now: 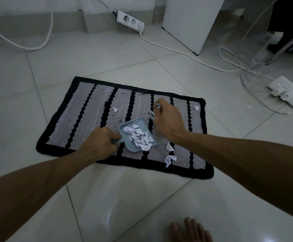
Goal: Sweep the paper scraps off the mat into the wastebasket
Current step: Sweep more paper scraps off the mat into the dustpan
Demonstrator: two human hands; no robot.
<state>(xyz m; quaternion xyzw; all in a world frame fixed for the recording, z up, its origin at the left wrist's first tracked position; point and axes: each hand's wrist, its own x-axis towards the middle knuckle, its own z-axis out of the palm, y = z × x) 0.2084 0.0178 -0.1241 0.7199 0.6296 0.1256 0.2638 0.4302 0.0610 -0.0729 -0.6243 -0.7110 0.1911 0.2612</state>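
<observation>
A grey mat (pixel 88 109) with black stripes and a black border lies on the tiled floor. My left hand (pixel 100 142) grips the handle of a small light-blue dustpan (pixel 126 124) resting on the mat, with several white paper scraps (pixel 140 138) piled inside it. My right hand (pixel 166 121) is closed on a small hand brush (pixel 152 115) just right of the pan; its bristles are hidden behind the hand. Loose scraps lie on the mat by the pan's mouth (pixel 170 147), near the front edge (pixel 169 159), at mid-mat (pixel 115 109) and at the far right (pixel 196 107). No wastebasket is in view.
White power strips lie at the back wall (pixel 130 20) and on the floor at right (pixel 289 91), joined by looping cables (pixel 186 53). A white furniture panel (pixel 191 23) stands at the back. Bare toes (pixel 189 229) show at the bottom.
</observation>
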